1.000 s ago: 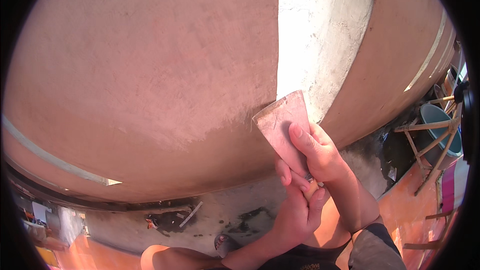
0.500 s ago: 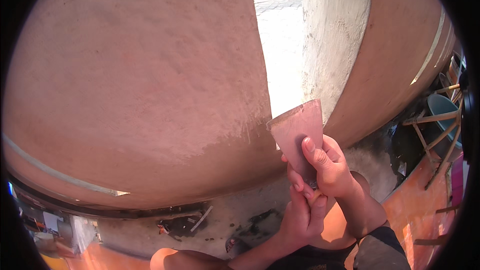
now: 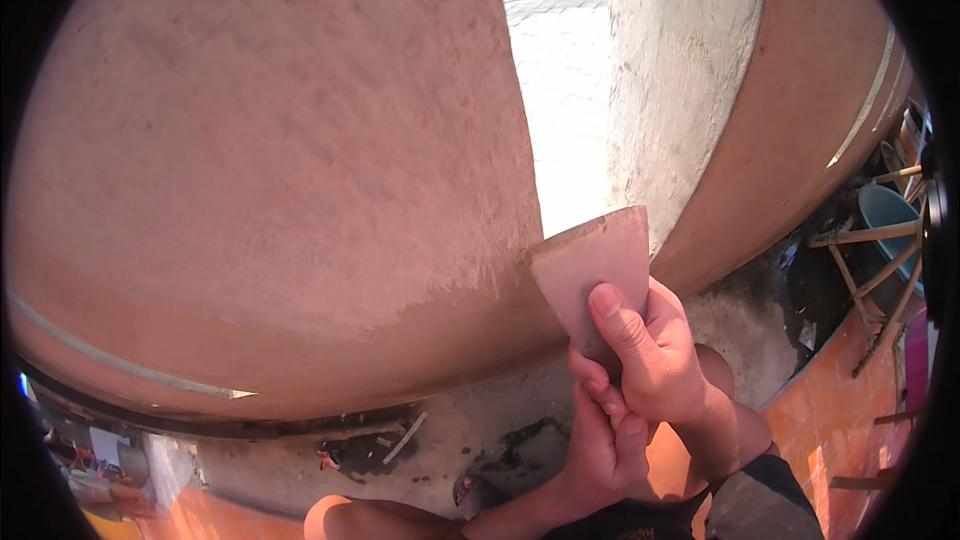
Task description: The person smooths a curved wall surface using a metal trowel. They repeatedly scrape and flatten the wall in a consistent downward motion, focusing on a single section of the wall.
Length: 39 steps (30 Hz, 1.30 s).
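Observation:
A putty knife (image 3: 598, 268) with a wide, flared metal blade points up and away from me, in front of the gap in the plastered wall. My right hand (image 3: 655, 360) grips it, the thumb pressed flat on the blade's face and the fingers curled behind. Just below, my left hand (image 3: 603, 448) closes round the handle, which the fingers mostly hide. Along the blade's far edge runs a darker, brownish strip. To the left, the wall (image 3: 290, 170) carries a paler, uneven coat whose ragged lower border meets smoother brown plaster.
A bright opening separates the wall from a rough whitish pillar (image 3: 680, 80). At the right stands a wooden frame (image 3: 865, 235) near a blue-green basin (image 3: 890, 218). A white strip (image 3: 405, 438) and debris lie on the stained floor beneath the wall. Orange tiles (image 3: 835, 410) border it.
My right thumb and fingers have shifted slightly left on the blade. The handle, partly showing between my hands before, is now covered by fingers. The blade has tilted a little.

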Each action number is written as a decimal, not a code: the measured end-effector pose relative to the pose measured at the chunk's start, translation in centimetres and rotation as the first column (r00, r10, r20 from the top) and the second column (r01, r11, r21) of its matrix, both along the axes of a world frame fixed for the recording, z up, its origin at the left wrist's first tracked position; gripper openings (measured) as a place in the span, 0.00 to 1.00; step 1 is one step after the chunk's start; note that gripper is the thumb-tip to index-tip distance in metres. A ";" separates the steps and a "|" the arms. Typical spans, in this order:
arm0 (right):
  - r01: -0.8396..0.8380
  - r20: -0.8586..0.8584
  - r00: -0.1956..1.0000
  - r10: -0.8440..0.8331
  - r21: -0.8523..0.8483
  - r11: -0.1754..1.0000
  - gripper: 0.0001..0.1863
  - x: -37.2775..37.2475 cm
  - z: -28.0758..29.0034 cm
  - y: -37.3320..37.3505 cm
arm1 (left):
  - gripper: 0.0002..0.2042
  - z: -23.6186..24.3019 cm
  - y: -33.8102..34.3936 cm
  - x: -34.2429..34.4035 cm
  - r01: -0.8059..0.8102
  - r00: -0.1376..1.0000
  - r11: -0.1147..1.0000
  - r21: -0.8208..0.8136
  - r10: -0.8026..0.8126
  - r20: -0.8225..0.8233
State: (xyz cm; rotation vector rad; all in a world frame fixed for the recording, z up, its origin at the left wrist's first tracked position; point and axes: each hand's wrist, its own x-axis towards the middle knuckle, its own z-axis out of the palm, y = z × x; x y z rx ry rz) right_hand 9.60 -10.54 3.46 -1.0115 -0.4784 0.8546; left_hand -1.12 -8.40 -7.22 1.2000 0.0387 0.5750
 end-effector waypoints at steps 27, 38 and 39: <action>0.028 0.022 0.999 -0.029 0.047 0.999 0.20 -1.0 2.8 0.8 | 0.08 4.6 1.5 0.1 0.016 0.991 0.999 0.036 -0.020 0.130; 0.091 0.151 0.984 -0.090 0.003 0.996 0.19 -1.6 4.7 2.2 | 0.07 6.3 2.9 0.1 -0.029 0.987 1.000 0.007 0.028 0.161; 0.097 0.159 0.982 -0.101 0.032 0.995 0.20 -1.8 4.0 1.8 | 0.07 5.7 2.7 -0.1 -0.018 0.990 1.000 0.010 0.016 0.137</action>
